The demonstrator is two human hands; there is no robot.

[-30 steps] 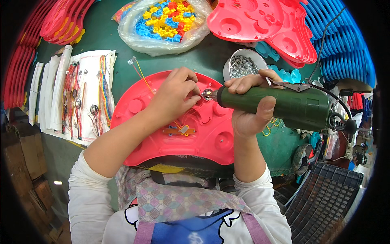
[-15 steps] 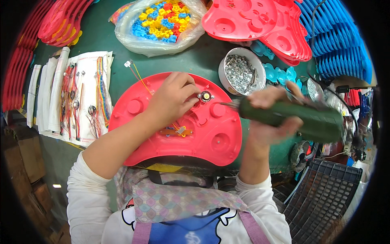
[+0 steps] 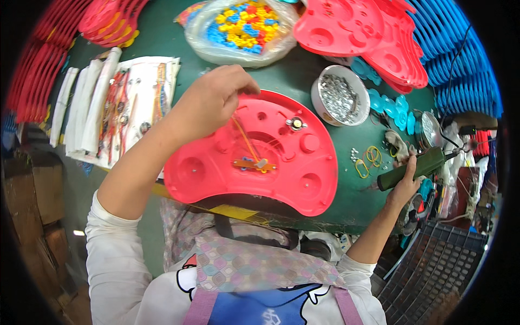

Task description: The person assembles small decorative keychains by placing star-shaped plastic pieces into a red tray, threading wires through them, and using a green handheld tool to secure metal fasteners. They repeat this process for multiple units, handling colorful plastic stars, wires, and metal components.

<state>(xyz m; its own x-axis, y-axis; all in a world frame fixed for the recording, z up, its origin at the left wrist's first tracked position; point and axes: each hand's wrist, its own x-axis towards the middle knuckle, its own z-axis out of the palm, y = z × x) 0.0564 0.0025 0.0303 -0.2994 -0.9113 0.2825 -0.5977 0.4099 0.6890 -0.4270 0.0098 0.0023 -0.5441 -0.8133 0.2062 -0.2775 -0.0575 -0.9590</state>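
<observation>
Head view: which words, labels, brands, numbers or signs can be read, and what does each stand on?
No text can be read for certain.
Shirt: a white mark on the blue picture, too unclear to read.
White sheet: any print is too small to read.
Green tool in the right hand: no readable label.

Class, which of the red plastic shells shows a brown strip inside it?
The lone shell in front of the person, partly covered by the left hand. The other red shells are stacked, and none shows a brown strip.
</observation>
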